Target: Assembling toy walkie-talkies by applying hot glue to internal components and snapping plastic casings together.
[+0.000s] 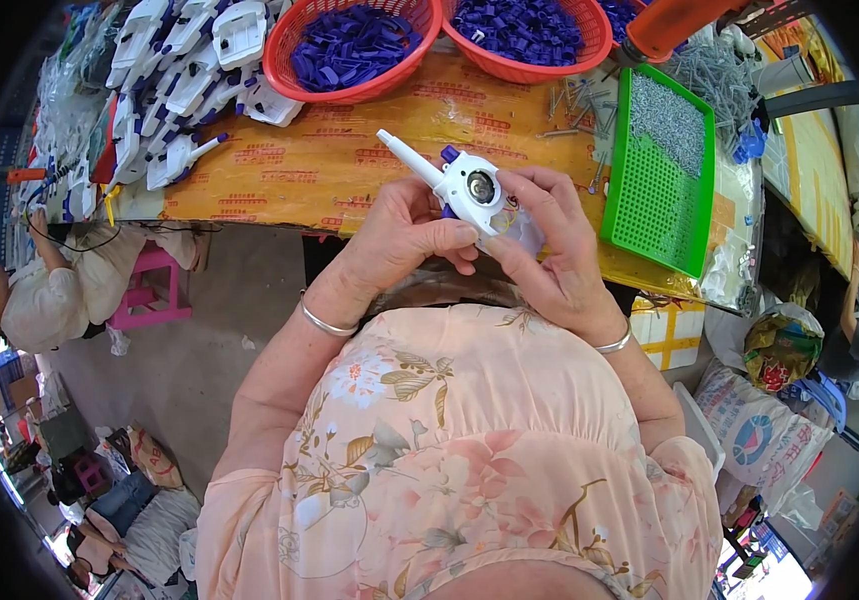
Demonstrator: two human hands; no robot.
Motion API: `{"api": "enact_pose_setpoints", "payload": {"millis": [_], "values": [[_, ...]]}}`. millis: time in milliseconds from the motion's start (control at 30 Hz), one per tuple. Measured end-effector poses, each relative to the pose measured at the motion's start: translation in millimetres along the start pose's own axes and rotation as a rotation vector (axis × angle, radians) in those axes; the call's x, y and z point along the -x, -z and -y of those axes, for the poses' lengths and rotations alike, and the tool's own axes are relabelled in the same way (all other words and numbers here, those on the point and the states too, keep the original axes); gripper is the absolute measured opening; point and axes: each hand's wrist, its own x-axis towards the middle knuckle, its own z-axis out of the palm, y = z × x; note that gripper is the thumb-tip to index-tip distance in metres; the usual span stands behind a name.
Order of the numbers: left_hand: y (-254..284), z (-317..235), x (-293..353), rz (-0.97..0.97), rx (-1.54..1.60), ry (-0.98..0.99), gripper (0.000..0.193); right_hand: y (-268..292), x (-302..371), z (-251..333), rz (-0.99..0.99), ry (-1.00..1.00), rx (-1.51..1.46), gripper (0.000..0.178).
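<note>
Over the front edge of the table I hold a white plastic housing (461, 190) with a long tapered nozzle pointing up and left. A round, dark, shiny disc (480, 187) is set in its face, and purple pieces stick out at its sides. My left hand (401, 235) is closed on its left side, thumb lying along the lower end. My right hand (567, 255) grips the right side, index finger beside the disc and thumb near the lower end. Something clear and thin shows under the right fingers; I cannot make out what it is.
Red baskets (354, 97) of purple parts stand at the back. A green tray (609, 215) of small metal pieces lies right, near long loose screws (579, 105). An orange power tool (664, 30) hangs above. Similar white housings (184, 85) pile up left; a co-worker (54, 295) sits beyond.
</note>
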Motion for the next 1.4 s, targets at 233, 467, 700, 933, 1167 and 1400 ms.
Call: {"api": "enact_pose_setpoints", "payload": {"millis": [233, 467, 700, 933, 1167, 1400], "values": [[2, 2, 0, 0.038, 0.009, -0.053, 0.04, 1, -2, 12, -0.02, 0.046, 0.077, 0.055], [-3, -1, 1, 0.057, 0.003, -0.096, 0.071, -1, 1, 13, -0.061, 0.066, 0.119, 0.055], [-3, -1, 2, 0.067, 0.022, -0.089, 0.077, 0, 2, 15, -0.077, 0.077, 0.12, 0.057], [-1, -1, 2, 0.068, 0.031, -0.087, 0.076, -1, 2, 17, -0.099, 0.058, 0.105, 0.057], [-1, -1, 1, 0.078, 0.027, -0.096, 0.075, -1, 1, 17, -0.092, 0.05, 0.133, 0.056], [0, 1, 2, 0.078, 0.037, -0.109, 0.075, -1, 1, 18, -0.074, 0.032, 0.121, 0.053]]}}
